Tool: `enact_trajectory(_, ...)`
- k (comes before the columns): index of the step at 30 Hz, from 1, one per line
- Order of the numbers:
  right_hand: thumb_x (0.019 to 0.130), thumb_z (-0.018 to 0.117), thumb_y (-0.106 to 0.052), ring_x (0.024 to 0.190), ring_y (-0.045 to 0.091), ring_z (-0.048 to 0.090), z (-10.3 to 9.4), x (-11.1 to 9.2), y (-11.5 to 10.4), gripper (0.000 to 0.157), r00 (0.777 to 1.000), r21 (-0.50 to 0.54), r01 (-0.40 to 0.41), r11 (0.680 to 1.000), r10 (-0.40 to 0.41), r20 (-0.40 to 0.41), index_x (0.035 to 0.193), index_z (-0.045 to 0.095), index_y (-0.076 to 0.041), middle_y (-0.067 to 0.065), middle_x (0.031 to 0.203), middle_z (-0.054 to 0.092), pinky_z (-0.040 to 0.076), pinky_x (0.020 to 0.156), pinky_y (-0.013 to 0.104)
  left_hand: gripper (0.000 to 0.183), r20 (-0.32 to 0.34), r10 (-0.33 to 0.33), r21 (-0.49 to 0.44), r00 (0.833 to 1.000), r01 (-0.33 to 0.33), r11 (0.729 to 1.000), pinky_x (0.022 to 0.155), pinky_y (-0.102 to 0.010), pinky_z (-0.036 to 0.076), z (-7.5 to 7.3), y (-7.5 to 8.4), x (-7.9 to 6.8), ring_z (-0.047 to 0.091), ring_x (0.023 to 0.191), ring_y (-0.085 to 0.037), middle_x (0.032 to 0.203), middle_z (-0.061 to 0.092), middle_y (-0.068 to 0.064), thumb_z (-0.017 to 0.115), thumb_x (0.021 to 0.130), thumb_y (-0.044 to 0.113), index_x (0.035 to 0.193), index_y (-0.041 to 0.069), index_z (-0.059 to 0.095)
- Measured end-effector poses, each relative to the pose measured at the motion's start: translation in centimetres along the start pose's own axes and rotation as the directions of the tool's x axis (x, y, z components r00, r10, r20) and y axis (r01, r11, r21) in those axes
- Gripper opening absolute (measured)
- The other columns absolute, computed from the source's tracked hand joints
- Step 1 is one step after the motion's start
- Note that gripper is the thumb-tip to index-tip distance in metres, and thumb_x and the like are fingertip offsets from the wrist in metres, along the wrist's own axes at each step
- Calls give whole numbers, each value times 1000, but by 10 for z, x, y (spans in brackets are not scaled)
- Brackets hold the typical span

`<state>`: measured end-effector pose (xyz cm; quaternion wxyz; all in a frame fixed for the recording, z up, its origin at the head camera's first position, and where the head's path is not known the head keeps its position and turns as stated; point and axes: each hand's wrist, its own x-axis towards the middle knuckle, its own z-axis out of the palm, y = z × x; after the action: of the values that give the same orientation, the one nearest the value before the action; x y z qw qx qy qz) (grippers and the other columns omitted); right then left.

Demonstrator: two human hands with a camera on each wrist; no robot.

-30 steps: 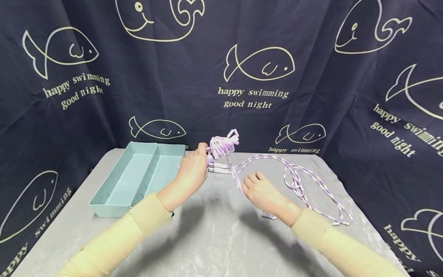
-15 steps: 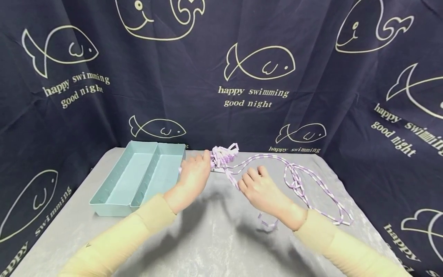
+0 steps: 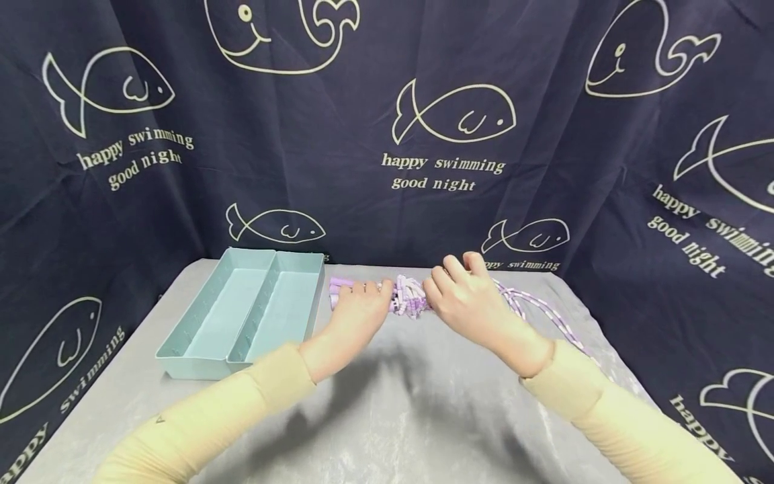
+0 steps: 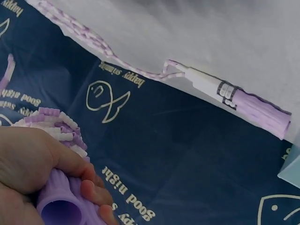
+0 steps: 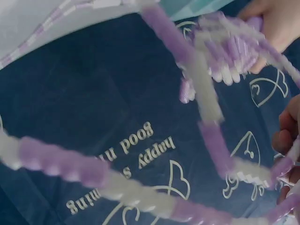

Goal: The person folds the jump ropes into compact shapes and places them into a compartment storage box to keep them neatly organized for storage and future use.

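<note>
My left hand (image 3: pixel 358 312) grips the purple handles of a skipping rope, their hollow ends showing in the left wrist view. Beyond its thumb side bunches the purple and white beaded rope (image 3: pixel 412 296), wound in tight loops. With curled fingers, my right hand (image 3: pixel 468 299) holds a length of the beaded rope just right of that bundle. Blurred rope segments (image 5: pixel 65 161) cross the right wrist view close to the camera. A second skipping rope lies on the table, its purple and white handle (image 4: pixel 262 110) visible in the left wrist view.
A pale blue-green tray (image 3: pixel 199 368) with two long compartments stands on the left of the grey table (image 3: pixel 387 430). The second rope's beaded cord (image 3: pixel 550 312) curves across the right side, partly behind the right arm. A dark curtain (image 3: pixel 351 161) encloses the table.
The left hand has shifted right, and the wound bundle has come down with it. My right hand has moved away and slightly right; the loose rope end below it no longer shows.
</note>
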<state>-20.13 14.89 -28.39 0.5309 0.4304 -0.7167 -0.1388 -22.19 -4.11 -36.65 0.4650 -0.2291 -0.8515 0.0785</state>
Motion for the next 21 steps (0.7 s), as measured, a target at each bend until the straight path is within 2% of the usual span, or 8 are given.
enact_trajectory(3,86,38,2,59,28,38,-2,4,4,26,1000,-6,-1,1000,1,-1,61,43,-4,7,59,36,35,63,44,29,10,49,-8,999,-49,999,44,-28,30,-2,3,0,47,47,-20,58,49,-3,27,85,-3,85,10,53)
enact_trajectory(6,88,39,-1,59,28,39,-2,8,10,28,1000,-3,-28,1000,28,-14,60,43,-4,8,59,37,34,62,44,23,42,115,11,992,-116,993,45,-28,31,-5,6,-1,46,49,-19,60,50,-2,34,86,-1,88,12,53)
enact_trajectory(9,91,41,-6,59,29,40,-2,11,18,30,997,-5,-75,997,75,-31,61,44,-4,9,60,40,34,62,45,15,80,212,10,974,-214,977,47,-28,33,-9,9,-4,48,52,-18,63,53,0,44,85,4,94,13,53)
enact_trajectory(12,93,42,-9,59,30,40,-1,14,23,32,995,-15,-98,995,97,-33,62,45,-3,9,61,42,34,62,45,13,100,284,-33,954,-282,959,49,-28,35,-13,13,-7,51,54,-18,67,56,0,49,86,9,97,14,53)
enact_trajectory(17,95,42,-11,60,31,41,5,15,30,34,995,-25,-102,994,102,-12,63,46,-2,10,60,44,34,62,46,15,51,345,-62,937,-342,938,51,-28,36,-18,18,-8,50,55,-18,68,56,1,45,88,9,99,17,52)
enact_trajectory(21,97,40,-14,60,31,43,12,7,39,36,992,-36,-124,992,125,17,63,47,-1,11,59,45,34,63,47,17,-21,426,-53,904,-427,903,51,-27,33,-22,20,-8,49,54,-16,66,53,3,43,88,9,99,18,53)
